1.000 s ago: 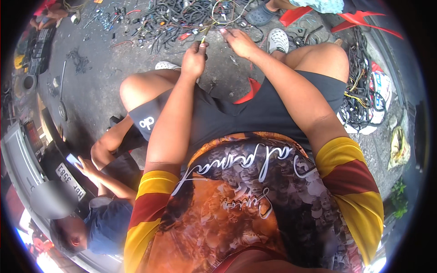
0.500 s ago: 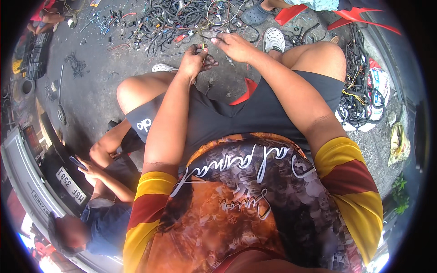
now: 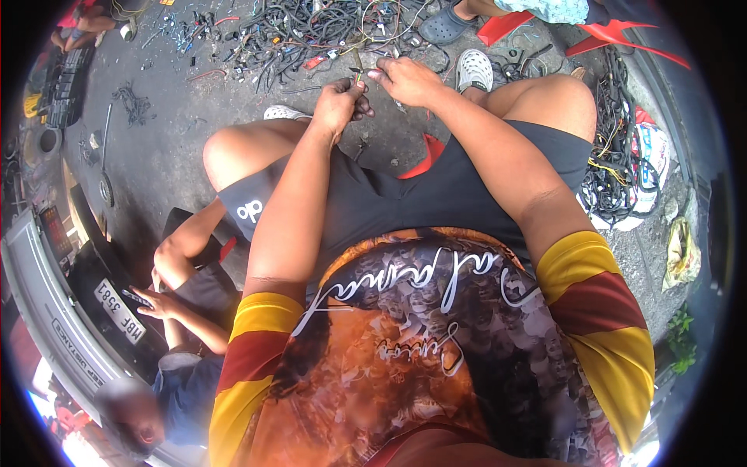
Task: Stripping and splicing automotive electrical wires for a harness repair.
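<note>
Beyond my knees, my two hands are close together over the grey ground. My left hand pinches a thin yellow-green wire between thumb and forefinger, its other fingers loosely curled. Just to the right, my right hand is closed, thumb and forefinger pressed together near the wire's tip. What it grips is too small to make out, though a pale sliver shows below its fingers. Past both hands spreads a heap of tangled black wiring harnesses, mixed with coloured wires and small connectors.
More cables lie on a white sack at the right. Red plastic pieces are by a person's grey clog at the far side. A person with a phone sits at the left, beside a silver vehicle. A metal rod lies on the ground.
The right hand's fingers have drawn slightly nearer the left hand's pinch, and the left hand sits slightly lower. The person at the left has shifted the hand with the phone.
</note>
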